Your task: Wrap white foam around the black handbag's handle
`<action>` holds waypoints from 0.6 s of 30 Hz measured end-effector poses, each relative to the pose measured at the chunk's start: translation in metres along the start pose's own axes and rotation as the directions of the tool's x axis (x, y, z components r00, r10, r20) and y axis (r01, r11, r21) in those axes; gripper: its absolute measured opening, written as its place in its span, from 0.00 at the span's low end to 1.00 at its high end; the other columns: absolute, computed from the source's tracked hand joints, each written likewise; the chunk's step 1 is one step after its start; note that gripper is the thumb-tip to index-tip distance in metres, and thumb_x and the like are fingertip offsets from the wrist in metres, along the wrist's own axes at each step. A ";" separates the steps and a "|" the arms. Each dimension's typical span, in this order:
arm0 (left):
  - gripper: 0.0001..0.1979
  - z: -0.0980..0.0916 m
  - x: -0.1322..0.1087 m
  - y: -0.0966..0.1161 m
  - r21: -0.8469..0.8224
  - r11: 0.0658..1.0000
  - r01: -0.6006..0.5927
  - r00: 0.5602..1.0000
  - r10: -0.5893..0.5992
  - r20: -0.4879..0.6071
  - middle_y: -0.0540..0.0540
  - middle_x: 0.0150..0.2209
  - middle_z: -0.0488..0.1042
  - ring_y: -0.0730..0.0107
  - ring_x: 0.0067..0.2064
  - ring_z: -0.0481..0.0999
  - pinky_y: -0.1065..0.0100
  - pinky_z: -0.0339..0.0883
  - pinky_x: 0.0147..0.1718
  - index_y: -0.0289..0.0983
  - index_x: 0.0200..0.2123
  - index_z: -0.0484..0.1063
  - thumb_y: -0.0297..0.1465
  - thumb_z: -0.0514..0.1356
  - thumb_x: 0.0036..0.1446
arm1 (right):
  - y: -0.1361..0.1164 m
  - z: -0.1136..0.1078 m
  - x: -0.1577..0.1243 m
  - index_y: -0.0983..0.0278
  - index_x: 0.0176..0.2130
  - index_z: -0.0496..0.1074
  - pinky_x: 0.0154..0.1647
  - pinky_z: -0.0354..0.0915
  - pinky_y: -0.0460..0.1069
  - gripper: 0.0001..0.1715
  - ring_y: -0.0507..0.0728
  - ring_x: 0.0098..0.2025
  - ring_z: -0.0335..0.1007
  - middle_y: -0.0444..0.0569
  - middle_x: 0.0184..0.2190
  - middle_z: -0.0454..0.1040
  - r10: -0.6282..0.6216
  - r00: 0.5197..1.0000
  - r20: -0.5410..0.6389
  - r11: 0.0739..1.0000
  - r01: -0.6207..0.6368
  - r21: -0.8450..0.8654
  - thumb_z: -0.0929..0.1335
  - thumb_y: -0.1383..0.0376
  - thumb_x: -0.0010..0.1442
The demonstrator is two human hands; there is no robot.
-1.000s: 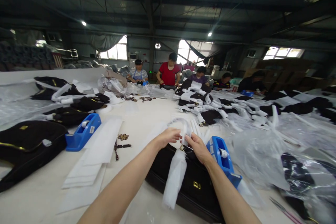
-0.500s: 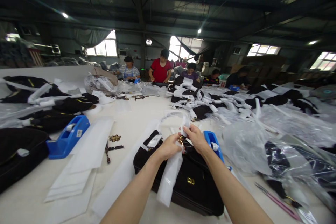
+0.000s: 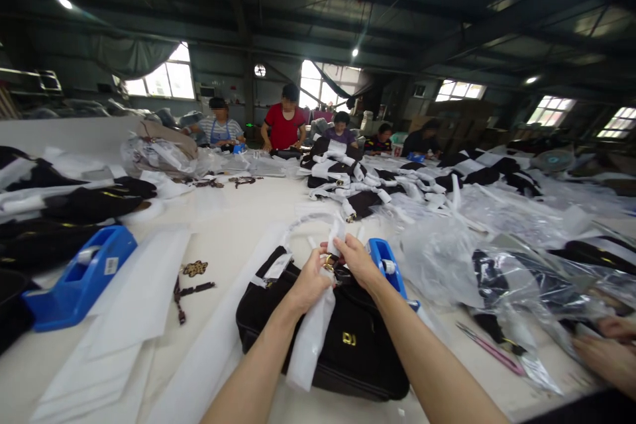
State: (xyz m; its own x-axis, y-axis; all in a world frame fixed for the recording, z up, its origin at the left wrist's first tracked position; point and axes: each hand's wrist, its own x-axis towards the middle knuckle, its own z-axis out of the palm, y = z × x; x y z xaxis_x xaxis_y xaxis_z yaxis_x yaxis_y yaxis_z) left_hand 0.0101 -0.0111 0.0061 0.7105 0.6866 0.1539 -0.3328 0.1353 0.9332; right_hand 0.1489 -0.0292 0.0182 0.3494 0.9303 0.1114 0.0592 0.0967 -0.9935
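Observation:
A black handbag (image 3: 348, 344) with a gold logo lies flat on the white table (image 3: 233, 225) in front of me. Its handle (image 3: 303, 220) is wrapped in white foam and arches up behind my hands. My left hand (image 3: 311, 281) is closed on a strip of white foam wrap (image 3: 305, 344) that hangs down over the bag. My right hand (image 3: 355, 258) pinches the wrapped end of the handle by its gold ring. The two hands touch over the bag's top edge.
A blue tape dispenser (image 3: 387, 265) stands just right of the bag, another blue tape dispenser (image 3: 74, 278) at the left. White foam sheets (image 3: 134, 298) lie left of the bag. Clear plastic bags (image 3: 447, 258) and wrapped black bags cover the right. Several people work at the far end; another person's hand (image 3: 606, 351) shows at right.
My left hand dropped from the arch of the handle to its base and closed on the foam strip. The view has swung right, so everything sits further left.

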 end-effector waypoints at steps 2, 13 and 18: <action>0.35 0.000 -0.001 0.000 -0.043 0.999 0.023 1.000 -0.023 0.010 0.49 0.37 0.72 0.72 0.33 0.72 0.73 0.63 0.30 0.37 0.51 0.62 0.20 0.57 0.33 | -0.002 0.002 0.000 0.61 0.39 0.68 0.32 0.69 0.50 0.19 0.57 0.33 0.76 0.48 0.35 0.80 0.018 1.000 0.015 1.000 -0.018 -0.008 0.67 0.50 0.54; 0.32 -0.007 0.009 -0.009 -0.152 0.970 0.187 0.961 -0.213 -0.174 0.52 0.19 0.69 0.75 0.18 0.64 0.73 0.55 0.18 0.34 0.36 0.70 0.53 0.70 0.36 | -0.004 0.016 -0.006 0.61 0.42 0.68 0.35 0.71 0.51 0.17 0.58 0.39 0.75 0.47 0.38 0.78 -0.044 0.999 0.002 0.990 0.044 -0.134 0.64 0.54 0.56; 0.26 -0.008 0.006 -0.008 -0.140 0.973 0.183 0.963 -0.206 -0.172 0.51 0.21 0.71 0.78 0.19 0.64 0.75 0.53 0.18 0.33 0.32 0.72 0.48 0.70 0.40 | -0.023 -0.001 -0.019 0.61 0.36 0.71 0.36 0.68 0.49 0.15 0.57 0.35 0.73 0.44 0.30 0.76 -0.131 0.985 -0.114 0.955 0.094 -0.280 0.67 0.53 0.54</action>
State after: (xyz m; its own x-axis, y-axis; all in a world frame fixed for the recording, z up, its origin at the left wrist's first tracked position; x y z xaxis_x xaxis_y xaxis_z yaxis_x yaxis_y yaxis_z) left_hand 0.0123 -0.0022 -0.0026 0.6464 0.7564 -0.0999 -0.2804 0.3573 0.8909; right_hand 0.1414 -0.0497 0.0389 0.4427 0.8634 0.2419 0.3512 0.0812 -0.9328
